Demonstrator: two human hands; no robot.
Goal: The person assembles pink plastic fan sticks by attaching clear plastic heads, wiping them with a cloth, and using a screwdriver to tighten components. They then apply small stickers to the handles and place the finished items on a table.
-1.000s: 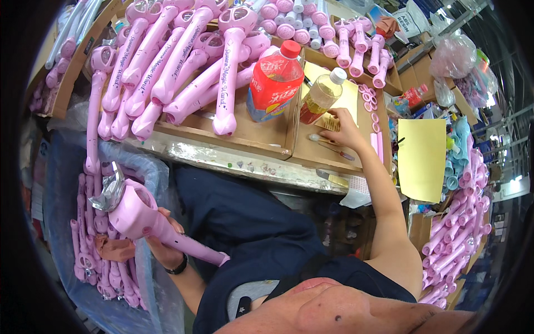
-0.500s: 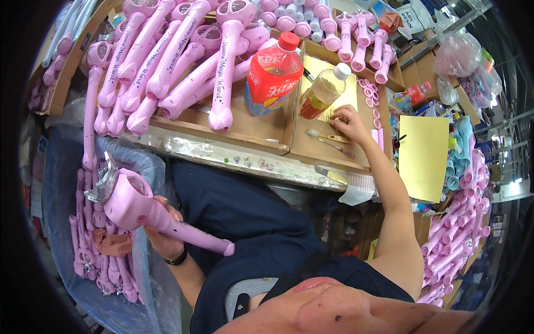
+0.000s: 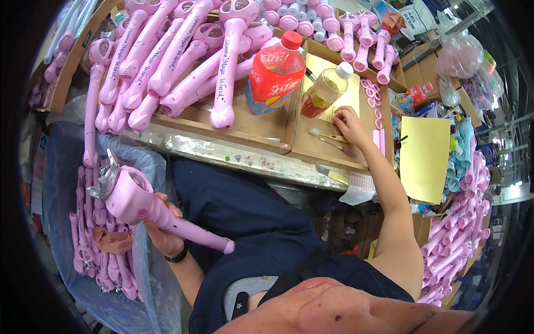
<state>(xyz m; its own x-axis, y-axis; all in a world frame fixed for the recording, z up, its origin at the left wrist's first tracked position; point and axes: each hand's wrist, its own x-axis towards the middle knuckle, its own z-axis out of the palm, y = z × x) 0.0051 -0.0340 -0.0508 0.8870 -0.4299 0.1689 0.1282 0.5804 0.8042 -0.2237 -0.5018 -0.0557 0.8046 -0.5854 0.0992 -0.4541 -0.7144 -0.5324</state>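
Observation:
My left hand [image 3: 164, 236] is wrapped round the handle of a pink toy wand [image 3: 192, 232]. The wand lies slantwise across my lap, its large head up and to the left. A shiny silver trim piece [image 3: 105, 179] sits at the head's end. Over the cardboard tray, my right hand [image 3: 350, 127] has its fingers curled together beside a small brush [image 3: 328, 135]. Whatever they may hold is hidden. Just left of those fingers stands a clear bottle with a white cap [image 3: 328, 92] and amber liquid inside. A thin screwdriver-like tool [image 3: 338, 147] lies below the brush.
Several pink wands [image 3: 167, 61] are heaped on the bench tray [image 3: 250, 133], beside a red-capped bottle [image 3: 275, 75]. A blue plastic-lined bin [image 3: 61, 222] holds more wands on the left. Pink rings [image 3: 371, 92] and yellow card [image 3: 424, 158] lie to the right, near another wand pile [image 3: 453, 239].
The view has shifted slightly. My left hand still grips the wand, its head a little more to the right in the picture; my right hand stays by the brush.

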